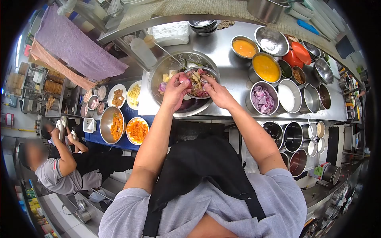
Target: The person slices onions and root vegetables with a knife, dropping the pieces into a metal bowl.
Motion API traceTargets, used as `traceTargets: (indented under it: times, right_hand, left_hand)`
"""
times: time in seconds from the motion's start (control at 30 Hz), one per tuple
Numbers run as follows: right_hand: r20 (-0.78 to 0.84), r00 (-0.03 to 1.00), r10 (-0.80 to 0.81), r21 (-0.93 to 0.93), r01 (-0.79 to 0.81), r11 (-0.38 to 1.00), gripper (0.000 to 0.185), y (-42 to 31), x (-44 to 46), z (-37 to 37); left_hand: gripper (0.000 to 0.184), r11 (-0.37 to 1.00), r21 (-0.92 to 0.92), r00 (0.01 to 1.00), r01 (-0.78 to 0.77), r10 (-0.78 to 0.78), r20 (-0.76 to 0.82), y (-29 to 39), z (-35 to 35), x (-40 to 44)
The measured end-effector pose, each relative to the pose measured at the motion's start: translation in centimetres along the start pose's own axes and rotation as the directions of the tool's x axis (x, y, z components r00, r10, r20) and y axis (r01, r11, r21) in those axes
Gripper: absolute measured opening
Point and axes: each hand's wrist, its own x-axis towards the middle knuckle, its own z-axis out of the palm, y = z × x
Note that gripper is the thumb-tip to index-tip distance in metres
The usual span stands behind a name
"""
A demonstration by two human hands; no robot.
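Observation:
My left hand (175, 93) is closed around a peeled-looking red onion (185, 80) above the perforated steel colander (158, 65). Inside the colander rests a small steel bowl (216, 73) filled with onion skins and brownish scraps (197, 82). Over the right side of that bowl, my right hand (219, 93) stretches its fingers toward the scraps; I make out nothing held in it. Pale, cut pieces (172, 73) and another purple onion (162, 88) lie at the colander's left. A long metal handle (170, 54) leans over the colander's back edge.
On the right stand a pot of sliced purple onion (262, 99), a white-filled pot (289, 95) and orange-yellow liquids (266, 68). To the left are bowls of orange pieces (116, 126) and plates. A co-worker (63, 170) is at far left. An overhead shelf (158, 18) spans the back.

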Motion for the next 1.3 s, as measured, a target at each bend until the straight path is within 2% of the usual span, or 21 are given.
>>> traceTargets:
  times: [0.13, 0.23, 0.47, 0.53, 0.63, 0.77, 0.83, 0.97, 1.1, 1.23, 1.3]
  right_hand:
    - [-0.001, 1.0, -0.011, -0.007, 0.011, 1.0, 0.065, -1.6, -1.6, 0.6]
    - [0.011, 1.0, 0.029, -0.03, -0.029, 0.999, 0.065, -2.3, -2.7, 1.1]
    - [0.007, 0.999, 0.033, 0.002, -0.033, 0.999, 0.066, -2.4, -3.6, 1.3]
    - [-0.003, 1.0, 0.022, -0.014, -0.023, 1.0, 0.068, -2.3, -3.2, 1.6]
    - [-0.023, 0.999, -0.022, 0.016, 0.023, 1.0, 0.07, -2.9, -2.3, 1.5]
    - [-0.04, 0.999, -0.03, 0.007, 0.031, 1.0, 0.07, -3.2, -1.4, 1.9]
    - [-0.089, 0.993, -0.08, -0.015, 0.079, 0.997, 0.069, -2.9, -1.0, 2.5]
    - [-0.106, 0.993, -0.05, 0.071, 0.058, 0.996, 0.066, -2.8, 0.4, 2.7]
    - [-0.109, 0.993, -0.04, 0.042, 0.045, 0.998, 0.064, -2.2, 0.8, 3.2]
    - [-0.109, 0.993, -0.034, 0.098, 0.045, 0.994, 0.063, -1.8, 0.8, 3.4]
    - [-0.099, 0.995, -0.031, 0.106, 0.041, 0.994, 0.063, -1.9, 0.8, 3.4]
  left_hand:
    - [0.037, 0.994, -0.084, 0.993, -0.067, 0.058, -0.104, -0.1, 1.1, -0.1]
    - [0.031, 0.994, -0.051, 0.983, -0.099, 0.09, -0.158, -0.1, 1.3, 0.2]
    - [0.024, 0.987, -0.056, 0.983, -0.148, 0.141, -0.118, -0.3, 2.4, 0.0]
    - [0.029, 0.989, -0.001, 0.983, -0.149, 0.148, -0.107, -0.2, 3.0, -0.4]
    - [0.03, 0.99, 0.006, 0.987, -0.144, 0.144, -0.065, -0.5, 3.3, -0.8]
    - [0.029, 0.988, -0.006, 0.984, -0.155, 0.153, -0.086, -0.7, 3.3, -0.6]
    - [0.039, 0.988, -0.008, 0.981, -0.152, 0.15, -0.126, -0.7, 3.1, -0.5]
    - [0.042, 0.989, -0.002, 0.98, -0.148, 0.146, -0.138, -2.3, 4.2, -1.9]
    - [0.044, 0.991, -0.002, 0.985, -0.131, 0.13, -0.116, -2.0, 3.9, -1.8]
    - [0.045, 0.995, 0.021, 0.989, -0.1, 0.101, -0.105, -1.8, 3.5, -2.0]
    - [0.046, 0.987, 0.059, 0.981, -0.149, 0.155, -0.117, -2.2, 3.7, -1.9]
